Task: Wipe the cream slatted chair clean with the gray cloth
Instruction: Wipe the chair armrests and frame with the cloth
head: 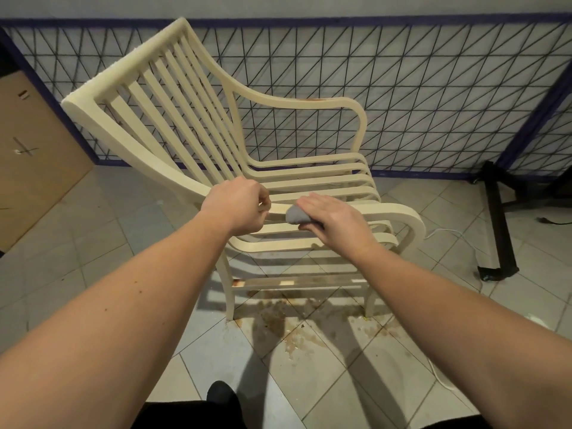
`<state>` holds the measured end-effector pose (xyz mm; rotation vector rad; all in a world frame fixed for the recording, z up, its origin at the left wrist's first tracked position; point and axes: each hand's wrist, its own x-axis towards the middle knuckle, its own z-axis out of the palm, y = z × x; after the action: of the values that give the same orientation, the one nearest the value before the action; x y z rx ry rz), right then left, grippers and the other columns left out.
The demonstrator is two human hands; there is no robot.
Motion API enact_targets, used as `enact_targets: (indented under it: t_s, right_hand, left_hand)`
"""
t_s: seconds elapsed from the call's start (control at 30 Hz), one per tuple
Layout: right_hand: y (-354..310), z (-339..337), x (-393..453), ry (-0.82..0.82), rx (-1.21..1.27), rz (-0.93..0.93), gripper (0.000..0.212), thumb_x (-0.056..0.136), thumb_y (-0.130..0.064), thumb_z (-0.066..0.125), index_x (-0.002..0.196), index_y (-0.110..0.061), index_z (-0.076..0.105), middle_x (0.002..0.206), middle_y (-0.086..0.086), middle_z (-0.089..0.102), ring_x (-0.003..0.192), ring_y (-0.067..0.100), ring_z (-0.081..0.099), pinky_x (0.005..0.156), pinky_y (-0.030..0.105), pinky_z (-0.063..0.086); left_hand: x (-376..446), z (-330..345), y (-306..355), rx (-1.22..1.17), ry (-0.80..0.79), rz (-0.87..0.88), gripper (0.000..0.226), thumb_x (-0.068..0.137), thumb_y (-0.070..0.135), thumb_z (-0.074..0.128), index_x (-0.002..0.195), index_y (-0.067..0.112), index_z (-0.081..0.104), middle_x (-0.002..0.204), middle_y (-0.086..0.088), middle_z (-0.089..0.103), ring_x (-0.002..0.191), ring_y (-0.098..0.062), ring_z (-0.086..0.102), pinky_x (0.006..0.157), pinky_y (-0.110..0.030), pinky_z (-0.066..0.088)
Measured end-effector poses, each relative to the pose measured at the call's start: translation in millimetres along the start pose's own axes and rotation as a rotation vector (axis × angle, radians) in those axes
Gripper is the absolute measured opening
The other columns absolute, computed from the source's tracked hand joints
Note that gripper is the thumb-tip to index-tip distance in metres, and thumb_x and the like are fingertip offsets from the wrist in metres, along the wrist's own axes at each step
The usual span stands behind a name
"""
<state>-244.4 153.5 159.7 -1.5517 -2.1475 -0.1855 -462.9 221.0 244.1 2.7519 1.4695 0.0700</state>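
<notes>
Where cream slats curve, chair [173,97] looks pale — gray cloth [295,214] bunched

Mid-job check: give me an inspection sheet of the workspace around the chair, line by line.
Surface: tiled floor, brownish stains under the chair.
Job's things: cream slatted chair standing upright; gray cloth bunched on the near armrest.
Clutter: brown board leaning at the left; black stand on the floor at the right.
Hands: left hand grips the near armrest; right hand holds the cloth against it.
Cables: white cable on the floor right of the chair; dark cable at the far right.
Surroundings: wire-mesh fence with a purple frame behind the chair.
</notes>
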Motion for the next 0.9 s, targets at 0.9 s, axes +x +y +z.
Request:
enact_targets:
  t_s: [0.9]
  right_hand:
    - [-9,-27,18,-0.350,0.145,0.142,0.050,0.103,-0.038,0.045,0.150,-0.028,0.034,0.144,-0.001,0.053,0.127,0.023,0.051,0.104,0.040,0.042]
  left_hand:
    - [-10,-34,-20,0.090,-0.170,0.088,0.043,0.089,0.043,0.063,0.132,0.037,0.058,0.118,0.012,0.067,0.107,-0.016,0.062,0.091,-0.042,0.056]
